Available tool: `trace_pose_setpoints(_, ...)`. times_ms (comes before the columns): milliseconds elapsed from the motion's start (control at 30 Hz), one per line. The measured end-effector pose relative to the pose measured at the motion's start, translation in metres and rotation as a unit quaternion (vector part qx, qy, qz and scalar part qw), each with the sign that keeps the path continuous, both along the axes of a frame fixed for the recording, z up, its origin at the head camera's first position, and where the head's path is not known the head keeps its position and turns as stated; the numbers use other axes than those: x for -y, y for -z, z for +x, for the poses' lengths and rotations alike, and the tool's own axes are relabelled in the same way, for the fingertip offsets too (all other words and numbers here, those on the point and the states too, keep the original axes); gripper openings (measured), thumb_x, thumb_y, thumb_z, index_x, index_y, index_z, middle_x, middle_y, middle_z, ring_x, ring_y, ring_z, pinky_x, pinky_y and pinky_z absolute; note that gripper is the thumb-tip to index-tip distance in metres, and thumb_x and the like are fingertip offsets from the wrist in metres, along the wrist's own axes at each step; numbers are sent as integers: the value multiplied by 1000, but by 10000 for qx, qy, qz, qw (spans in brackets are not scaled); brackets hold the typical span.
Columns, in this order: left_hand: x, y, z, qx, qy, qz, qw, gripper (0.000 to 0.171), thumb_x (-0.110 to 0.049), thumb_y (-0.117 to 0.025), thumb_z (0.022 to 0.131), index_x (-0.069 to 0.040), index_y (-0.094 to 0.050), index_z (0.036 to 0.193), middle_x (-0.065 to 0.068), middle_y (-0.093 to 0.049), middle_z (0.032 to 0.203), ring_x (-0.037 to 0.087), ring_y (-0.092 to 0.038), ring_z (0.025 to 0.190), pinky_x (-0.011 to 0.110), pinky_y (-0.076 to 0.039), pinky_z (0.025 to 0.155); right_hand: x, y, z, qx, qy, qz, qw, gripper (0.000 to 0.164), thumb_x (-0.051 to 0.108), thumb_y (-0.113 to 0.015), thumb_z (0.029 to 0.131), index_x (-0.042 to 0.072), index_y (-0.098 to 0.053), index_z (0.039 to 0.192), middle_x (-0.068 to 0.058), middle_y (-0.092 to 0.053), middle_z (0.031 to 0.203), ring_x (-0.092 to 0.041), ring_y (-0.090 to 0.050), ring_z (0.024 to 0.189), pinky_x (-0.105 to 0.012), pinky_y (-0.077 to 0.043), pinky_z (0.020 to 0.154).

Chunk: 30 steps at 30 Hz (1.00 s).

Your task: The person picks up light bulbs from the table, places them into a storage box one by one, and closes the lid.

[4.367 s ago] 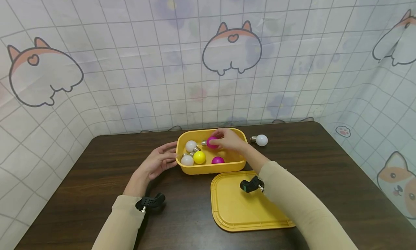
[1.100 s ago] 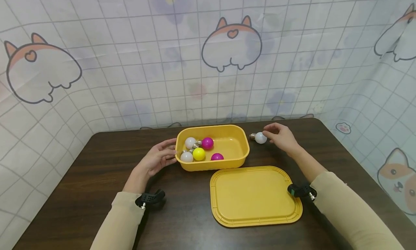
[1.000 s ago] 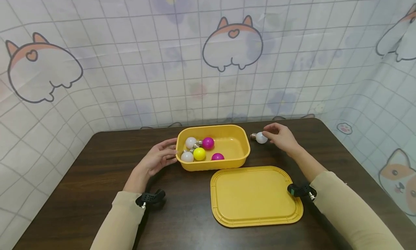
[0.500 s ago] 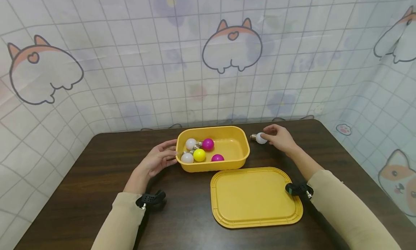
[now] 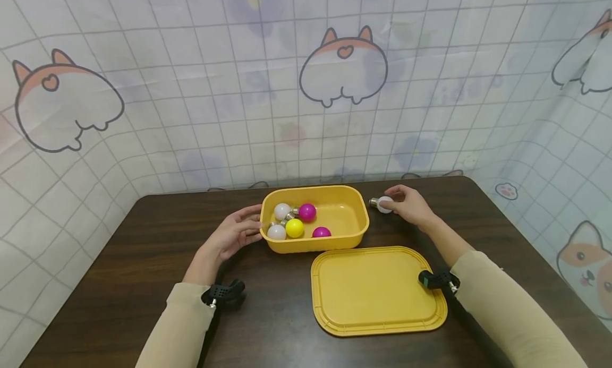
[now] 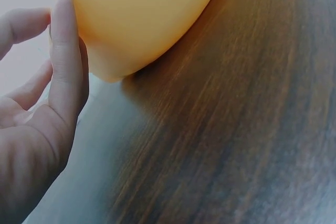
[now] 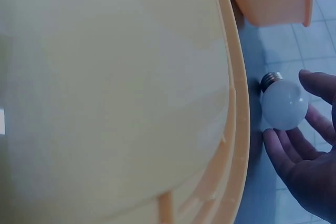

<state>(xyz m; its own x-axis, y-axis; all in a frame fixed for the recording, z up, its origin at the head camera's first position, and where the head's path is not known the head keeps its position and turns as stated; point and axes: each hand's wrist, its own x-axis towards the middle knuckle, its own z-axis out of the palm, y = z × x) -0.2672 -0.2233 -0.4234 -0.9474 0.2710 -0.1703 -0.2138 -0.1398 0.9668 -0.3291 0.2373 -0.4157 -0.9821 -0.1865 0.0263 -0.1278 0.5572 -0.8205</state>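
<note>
My left hand (image 5: 233,234) rests with loosely extended fingers against the left end of a yellow plastic box (image 5: 341,242); the left wrist view shows its fingertips at the box wall (image 6: 136,19). Inside the box lie two white light bulbs (image 5: 282,211), a yellow bulb (image 5: 294,228) and two magenta bulbs (image 5: 307,212). Right of the box, my right hand (image 5: 410,206) has its thumb and fingers around another white light bulb (image 5: 384,204), whose metal screw base points left. The right wrist view shows this bulb (image 7: 284,105) between thumb and fingers.
A flat yellow lid (image 5: 377,291) lies on the dark wooden table (image 5: 268,309) in front of the box. Behind the table hangs a white gridded cloth (image 5: 229,118) with cartoon prints, which also runs along both sides.
My right hand has gone from placing a magenta bulb among the others in the box to the white bulb on the table, and its fingers have closed in around it. My left hand stays put.
</note>
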Motion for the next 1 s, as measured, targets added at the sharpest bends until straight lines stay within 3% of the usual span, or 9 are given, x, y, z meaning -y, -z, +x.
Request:
trace_pose_setpoints(367,-1,-2,1,-25,-42,-31,10000,60,1,-60,102,-5,-36,157,25,-50,145,20,-70,97,30,-60,84,1,5,-2,-79,-96,120,9998,46,18,-74,97,-5,-57,132,-27,-62,125,-37,-59,112,-47,-50,95)
trace_pose_setpoints(1000,1,2,-1,19,-31,-14,10000,60,1,-59,102,-6,-36,157,25,-51,143,19,-70,95,30,-60,84,2,0,-2,-136,-179,75,9997,45,16,-73,97,-7,-57,132,-27,-60,128,-40,-59,118,-50,-50,99)
